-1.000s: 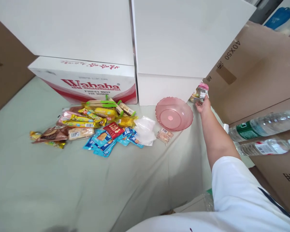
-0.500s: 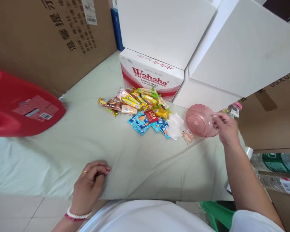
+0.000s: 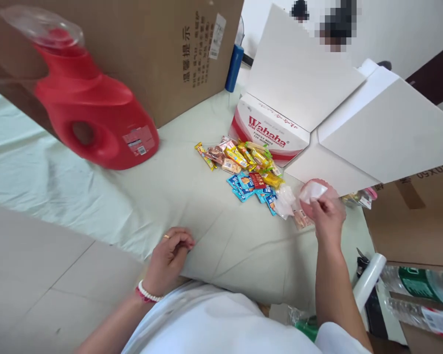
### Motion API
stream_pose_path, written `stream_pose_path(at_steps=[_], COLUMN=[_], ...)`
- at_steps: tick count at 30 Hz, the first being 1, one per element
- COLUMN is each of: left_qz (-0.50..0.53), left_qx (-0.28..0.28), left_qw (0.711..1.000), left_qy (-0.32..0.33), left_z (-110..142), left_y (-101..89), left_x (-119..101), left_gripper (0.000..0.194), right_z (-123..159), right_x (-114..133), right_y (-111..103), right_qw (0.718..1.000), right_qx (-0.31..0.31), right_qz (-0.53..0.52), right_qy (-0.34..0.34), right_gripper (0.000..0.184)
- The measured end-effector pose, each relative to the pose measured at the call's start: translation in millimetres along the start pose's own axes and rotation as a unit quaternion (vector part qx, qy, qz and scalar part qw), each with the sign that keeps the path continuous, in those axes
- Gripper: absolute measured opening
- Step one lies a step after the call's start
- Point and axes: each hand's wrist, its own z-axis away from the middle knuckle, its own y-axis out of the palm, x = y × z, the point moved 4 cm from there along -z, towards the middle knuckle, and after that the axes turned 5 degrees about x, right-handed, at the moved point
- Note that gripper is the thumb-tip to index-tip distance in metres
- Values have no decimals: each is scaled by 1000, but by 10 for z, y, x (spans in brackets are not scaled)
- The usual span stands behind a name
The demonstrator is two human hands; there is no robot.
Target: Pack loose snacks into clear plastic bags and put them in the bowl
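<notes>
My right hand (image 3: 328, 219) pinches a small white packet (image 3: 312, 191) by its edge, above the pink see-through bowl (image 3: 307, 210). The hand hides part of the bowl. Beside the bowl lie white filmy packets (image 3: 284, 199) and a pinkish wrapped snack (image 3: 301, 219). Further left are blue snack sachets (image 3: 241, 189), a red sachet (image 3: 258, 180) and a heap of yellow-wrapped snacks (image 3: 260, 158). My left hand (image 3: 171, 254) rests near the table's front edge, fingers curled closed, with nothing visible in it.
A red jug (image 3: 107, 108) stands at the left before a large cardboard box (image 3: 151, 44). An open white Wahaha carton (image 3: 269, 130) is behind the snacks. Plastic bottles (image 3: 421, 285) and a white roll (image 3: 369, 282) lie at the lower right.
The camera view has turned, so most things appear shifted. My right hand has moved leftward over the bowl, and a white packet now shows in its fingers. My left hand stays at the table's edge.
</notes>
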Motion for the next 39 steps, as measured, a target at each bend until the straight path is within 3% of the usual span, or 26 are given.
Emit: stream_pose_path(at_steps=[2,4,7,9,11,14,17,22,24,28,30,33,35,37,39], left_qz=[55,128,163,145,124,120,136,127,114,122,130,143,177,226,268], left_qx=[20,54,65,87,128,190,189,203,220,209,188,167,165,168,180], left_qw=[998,990,983,983,981,972,971,964,960,966,971,975,970,958,943], left_qy=[10,21,52,70,74,61,50,116,127,93,69,29,-7,-50,-81], left_z=[-22,-90,-250,-361,-441,-471,-435,-368,-368,-415,-445,-488,-526,-581,-658], left_y=[153,363,642,796,929,1091,1162,1164,1158,1114,1069,974,893,810,749], left_x=[-120,-272,-476,-560,-591,-572,-528,-535,-528,-479,-455,-423,-385,-334,-289], left_gripper=[13,12,13,28,31,14,19,24,12,17,17,19,22,27,32], right_z=[364,746,1191,1358,1439,1466,1457,1480,1510,1569,1576,1565,1529,1465,1395], right_x=[35,47,-8,-69,-106,-102,-90,-195,-219,-121,-22,85,72,2,-74], right_y=[121,406,857,1084,1227,1309,1306,1270,1289,1374,1395,1369,1315,1242,1184], right_qw=[972,911,846,821,805,793,778,734,724,745,789,881,919,928,918], right_qx=[49,135,195,212,230,247,243,204,203,222,228,242,231,204,191], right_qz=[-217,-354,-429,-444,-449,-444,-458,-512,-523,-513,-486,-364,-282,-263,-285], right_qy=[75,161,251,288,313,336,355,397,401,364,300,183,152,168,200], right_gripper=[32,39,44,47,48,49,49,48,47,44,43,42,34,28,29])
